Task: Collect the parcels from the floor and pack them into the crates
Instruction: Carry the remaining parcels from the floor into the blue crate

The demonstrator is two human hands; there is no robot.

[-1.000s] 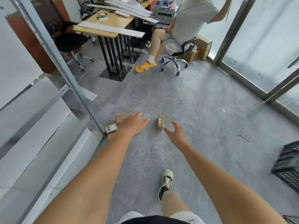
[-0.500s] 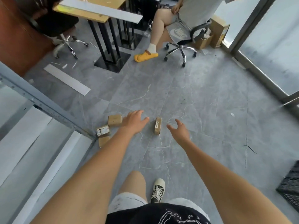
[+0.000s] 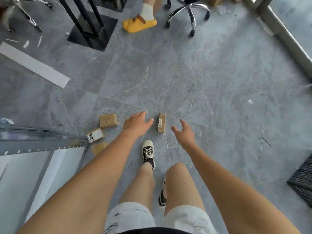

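A narrow cardboard parcel [image 3: 161, 122] with a white label stands on edge on the grey floor. My left hand [image 3: 136, 124] hovers just left of it, fingers relaxed, holding nothing. My right hand [image 3: 183, 132] is spread open to the parcel's right, apart from it. Three more brown parcels lie further left: a plain one [image 3: 108, 120], a labelled one [image 3: 94, 135], and one [image 3: 99, 147] partly behind my left forearm. A black crate [image 3: 303, 181] shows at the right edge.
A metal shelf frame [image 3: 43, 144] fills the lower left. A white strip [image 3: 33, 65] lies on the floor. Ahead are a black desk base [image 3: 92, 29], an office chair base [image 3: 188, 12] and a seated person's yellow shoe [image 3: 139, 25]. A door frame [image 3: 287, 39] runs at the right.
The view has tilted further down and closer to the floor as I bend. Both hands stay on either side of the upright parcel, now a little nearer to it.
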